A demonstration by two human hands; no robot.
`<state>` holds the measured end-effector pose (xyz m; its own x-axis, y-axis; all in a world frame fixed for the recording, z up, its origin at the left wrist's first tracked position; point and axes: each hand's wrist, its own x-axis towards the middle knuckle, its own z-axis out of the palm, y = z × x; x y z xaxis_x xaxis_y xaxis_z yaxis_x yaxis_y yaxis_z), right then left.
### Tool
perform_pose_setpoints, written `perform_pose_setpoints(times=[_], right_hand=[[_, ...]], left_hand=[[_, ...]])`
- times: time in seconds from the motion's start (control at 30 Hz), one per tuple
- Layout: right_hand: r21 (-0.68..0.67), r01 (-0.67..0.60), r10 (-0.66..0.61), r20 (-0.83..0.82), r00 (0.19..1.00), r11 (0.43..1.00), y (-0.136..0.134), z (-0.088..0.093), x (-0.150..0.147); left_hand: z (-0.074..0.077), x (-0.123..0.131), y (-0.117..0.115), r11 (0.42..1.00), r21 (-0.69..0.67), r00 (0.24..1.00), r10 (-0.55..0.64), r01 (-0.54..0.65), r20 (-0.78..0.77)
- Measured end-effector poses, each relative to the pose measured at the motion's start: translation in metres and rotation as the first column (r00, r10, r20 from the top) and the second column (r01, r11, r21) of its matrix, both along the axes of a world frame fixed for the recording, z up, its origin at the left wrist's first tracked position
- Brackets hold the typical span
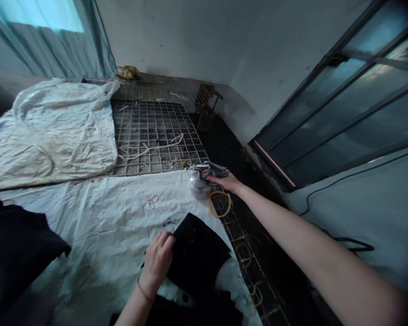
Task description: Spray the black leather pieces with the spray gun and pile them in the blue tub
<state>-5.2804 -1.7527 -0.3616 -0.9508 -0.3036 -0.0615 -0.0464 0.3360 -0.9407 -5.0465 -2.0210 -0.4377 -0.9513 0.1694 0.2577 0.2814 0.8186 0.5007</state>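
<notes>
At the right edge of the white sheet, my right hand is closed around the handle of a metal spray gun. The gun's round silver cup hangs low over the sheet, and I cannot tell whether it rests there. My left hand pinches the upper left edge of a black fabric piece, which lies flat on the sheet with several small light marks. A yellowish hose loop hangs just below the spray gun. More dark fabric lies nearer to me, partly behind my left forearm.
White sheeting covers the near work surface. Another black cloth lies at the left. Beyond, a wire grid carries loose cord, beside a crumpled pale plastic cover. A wooden stool stands by the wall, and a dark cable runs at the right.
</notes>
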Motion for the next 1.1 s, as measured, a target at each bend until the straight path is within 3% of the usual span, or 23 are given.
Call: perform_pose_setpoints(times=[0.03, 0.1, 0.27, 0.37, 0.53, 0.77, 0.97, 1.03, 1.1], right_hand=[[-0.005, 0.025, -0.025, -0.006, 1.0, 1.0, 0.003, -0.001, 0.002], [-0.019, 0.112, -0.113, -0.032, 0.993, 0.993, 0.007, -0.005, 0.008], [-0.044, 0.296, -0.299, -0.119, 0.947, 0.954, 0.008, -0.01, 0.016], [-0.041, 0.303, -0.305, -0.173, 0.936, 0.952, 0.011, -0.01, 0.016], [0.029, 0.284, -0.274, -0.192, 0.942, 0.958, 0.022, -0.013, 0.013], [0.064, 0.289, -0.273, -0.193, 0.943, 0.955, 0.028, -0.012, 0.013], [-0.006, 0.315, -0.314, -0.098, 0.945, 0.949, 0.026, -0.011, 0.004], [-0.053, 0.31, -0.312, -0.034, 0.949, 0.949, 0.024, -0.012, 0.007], [-0.12, 0.296, -0.295, 0.025, 0.955, 0.948, 0.02, -0.013, 0.014]], left_hand=[[0.001, 0.009, 0.002, 0.996, -0.008, 0.995, -0.085, 0.085, -0.046], [-0.001, 0.024, 0.005, 0.989, -0.005, 0.986, -0.146, 0.146, -0.075], [-0.012, 0.035, 0.002, 0.993, 0.11, 0.997, -0.042, 0.049, -0.07], [-0.009, 0.029, -0.002, 0.99, 0.134, 0.99, -0.019, 0.038, -0.138], [0.009, 0.027, -0.002, 0.981, 0.066, 0.962, -0.162, 0.181, -0.222], [0.016, 0.038, 0.002, 0.978, 0.011, 0.961, -0.202, 0.208, -0.186], [0.019, 0.038, 0.008, 0.986, 0.106, 0.985, -0.112, 0.126, -0.128], [0.026, 0.035, 0.013, 0.973, 0.228, 0.998, -0.01, 0.024, -0.061], [0.039, 0.031, 0.018, 0.918, 0.375, 0.992, 0.107, -0.124, 0.067]])
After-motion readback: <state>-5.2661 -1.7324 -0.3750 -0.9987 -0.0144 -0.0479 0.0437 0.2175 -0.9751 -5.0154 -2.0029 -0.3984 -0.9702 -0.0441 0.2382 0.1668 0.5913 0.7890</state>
